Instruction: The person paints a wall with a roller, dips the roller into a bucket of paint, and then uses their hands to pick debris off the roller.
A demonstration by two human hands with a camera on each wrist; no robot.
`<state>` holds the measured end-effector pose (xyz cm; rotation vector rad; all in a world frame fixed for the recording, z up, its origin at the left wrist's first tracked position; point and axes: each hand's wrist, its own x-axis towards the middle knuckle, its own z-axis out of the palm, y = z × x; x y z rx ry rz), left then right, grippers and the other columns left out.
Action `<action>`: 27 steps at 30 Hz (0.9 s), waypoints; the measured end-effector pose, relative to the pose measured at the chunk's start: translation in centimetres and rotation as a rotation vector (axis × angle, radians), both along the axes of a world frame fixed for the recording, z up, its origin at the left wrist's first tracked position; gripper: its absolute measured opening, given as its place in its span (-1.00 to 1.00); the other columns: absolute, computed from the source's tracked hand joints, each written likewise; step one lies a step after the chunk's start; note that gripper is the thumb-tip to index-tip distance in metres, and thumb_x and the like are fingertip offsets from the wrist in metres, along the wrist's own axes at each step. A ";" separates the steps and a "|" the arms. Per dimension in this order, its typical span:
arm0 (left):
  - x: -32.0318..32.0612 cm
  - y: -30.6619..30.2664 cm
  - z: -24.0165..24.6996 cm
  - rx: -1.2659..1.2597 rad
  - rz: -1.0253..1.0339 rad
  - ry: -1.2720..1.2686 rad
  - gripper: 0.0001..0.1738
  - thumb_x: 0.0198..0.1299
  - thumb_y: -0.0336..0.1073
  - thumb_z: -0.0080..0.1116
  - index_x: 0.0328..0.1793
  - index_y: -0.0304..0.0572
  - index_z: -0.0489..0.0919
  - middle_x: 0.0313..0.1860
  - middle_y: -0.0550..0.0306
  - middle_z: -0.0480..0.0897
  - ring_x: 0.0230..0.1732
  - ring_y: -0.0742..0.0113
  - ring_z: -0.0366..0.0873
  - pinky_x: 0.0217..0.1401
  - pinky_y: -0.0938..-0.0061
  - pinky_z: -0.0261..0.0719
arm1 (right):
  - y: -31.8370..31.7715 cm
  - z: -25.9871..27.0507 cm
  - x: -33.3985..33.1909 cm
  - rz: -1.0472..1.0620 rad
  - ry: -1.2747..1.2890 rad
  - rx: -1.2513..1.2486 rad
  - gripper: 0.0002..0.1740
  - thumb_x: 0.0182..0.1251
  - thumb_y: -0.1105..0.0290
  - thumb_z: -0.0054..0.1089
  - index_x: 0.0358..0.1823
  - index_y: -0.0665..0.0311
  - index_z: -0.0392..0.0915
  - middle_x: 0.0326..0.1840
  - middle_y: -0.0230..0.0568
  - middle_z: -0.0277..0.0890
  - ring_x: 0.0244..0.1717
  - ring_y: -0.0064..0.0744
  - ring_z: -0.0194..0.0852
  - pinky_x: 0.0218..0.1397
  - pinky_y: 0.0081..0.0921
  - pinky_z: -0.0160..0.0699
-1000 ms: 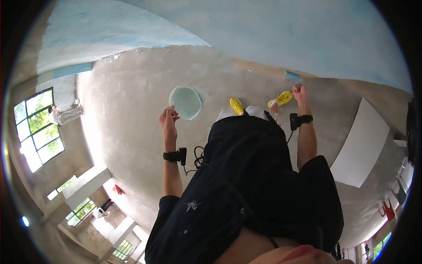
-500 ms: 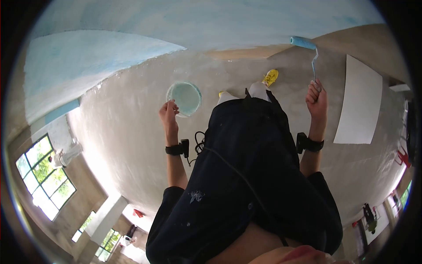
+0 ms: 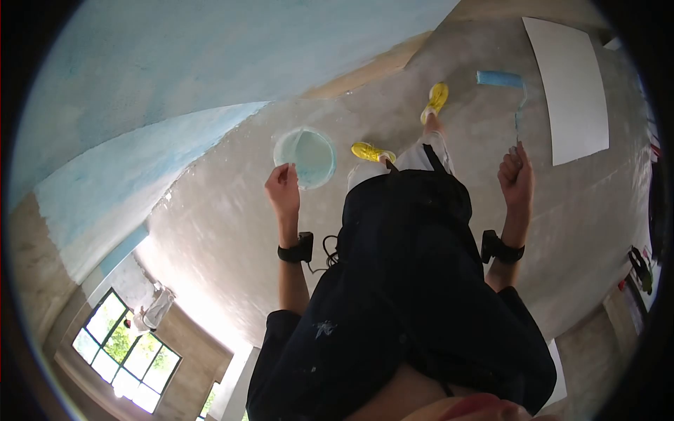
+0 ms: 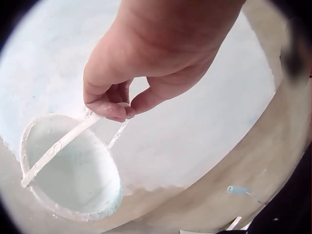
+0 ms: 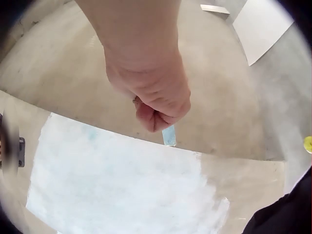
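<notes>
My left hand (image 3: 283, 191) pinches the strap-like white handle (image 4: 63, 144) of a paint bucket (image 4: 117, 187). From above, the bucket (image 3: 333, 165) shows pale blue-green paint inside and a smeared rim, and it hangs below the fingers. My right hand (image 3: 517, 179) grips the handle end of a paint roller (image 3: 500, 78), whose blue sleeve points away from me over the grey floor. In the right wrist view the curled hand (image 5: 153, 100) hides most of the roller; only a bit of the blue sleeve (image 5: 168, 136) shows beyond the fingers.
A wall painted light blue (image 3: 210, 63) runs along the upper left, with a bare brown strip at its foot. On the floor at the right lies a white board (image 3: 572, 91). Yellow shoes (image 3: 437, 98) stand ahead of my body. Another person (image 3: 154, 312) is by the far window.
The roller has moved from beside the wall's foot out to the right, over the floor near the white board. The view has turned, and the feet have stepped; the left hand keeps the bucket.
</notes>
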<state>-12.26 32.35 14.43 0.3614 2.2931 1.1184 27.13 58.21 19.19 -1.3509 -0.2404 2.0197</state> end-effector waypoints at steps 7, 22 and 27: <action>3.3 5.4 9.9 0.065 -0.101 0.154 -0.77 0.23 -0.37 0.16 -0.19 -0.50 0.59 -0.49 0.19 0.60 -0.46 0.58 0.45 -0.39 0.63 0.41 | 3.5 5.6 -1.8 0.422 -0.013 0.062 -0.58 0.48 0.16 -0.06 -0.59 0.01 0.12 -0.74 -0.61 -0.12 -0.78 -0.74 -0.19 -0.75 -0.65 -0.23; 6.0 13.9 16.1 0.280 -0.375 0.205 -0.82 0.21 -0.42 0.15 -0.21 -0.48 0.59 -0.47 0.10 0.63 -0.43 0.51 0.53 -0.30 0.60 0.48 | 1.3 11.5 -5.5 0.847 0.123 -0.064 -0.59 0.48 0.20 -0.13 -0.59 0.06 0.12 -0.73 -0.63 -0.10 -0.76 -0.77 -0.19 -0.75 -0.67 -0.19; 5.9 16.5 17.6 0.288 -0.496 0.216 -0.82 0.19 -0.41 0.16 -0.24 -0.47 0.59 -0.57 0.16 0.56 -0.52 0.53 0.44 -0.43 0.59 0.40 | 0.7 12.4 -6.0 0.732 0.202 -0.046 -0.55 0.51 0.21 -0.15 -0.63 0.05 0.09 -0.73 -0.65 -0.14 -0.75 -0.79 -0.24 -0.75 -0.71 -0.21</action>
